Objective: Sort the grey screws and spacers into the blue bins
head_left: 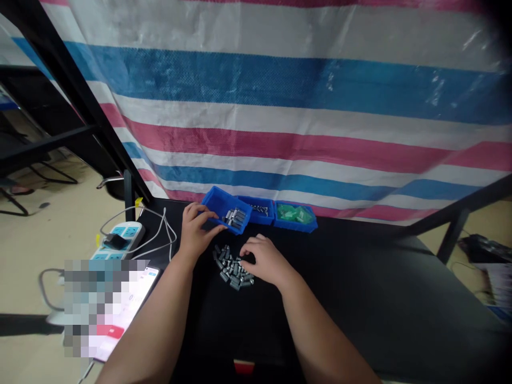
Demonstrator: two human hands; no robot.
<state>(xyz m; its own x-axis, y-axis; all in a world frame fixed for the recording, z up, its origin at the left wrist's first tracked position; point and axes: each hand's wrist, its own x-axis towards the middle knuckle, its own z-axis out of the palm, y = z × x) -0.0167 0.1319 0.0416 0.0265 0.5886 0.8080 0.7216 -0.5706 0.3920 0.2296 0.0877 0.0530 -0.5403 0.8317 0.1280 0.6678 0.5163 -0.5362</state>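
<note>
My left hand grips the near edge of a small blue plastic parts bin, which stands tilted up at the table's back edge. Short silver metal cylinders lie inside that bin. A loose pile of similar metal pieces sits on the black table below it. My right hand rests at the pile's right side, fingers curled; I cannot tell if they hold a piece. Another blue bin holds small metal parts, and a third holds green items.
A white power strip with white cables lies at the table's left. A phone with a pixelated screen sits near the left edge. A striped tarp hangs behind the table, and a black metal frame runs up the left side.
</note>
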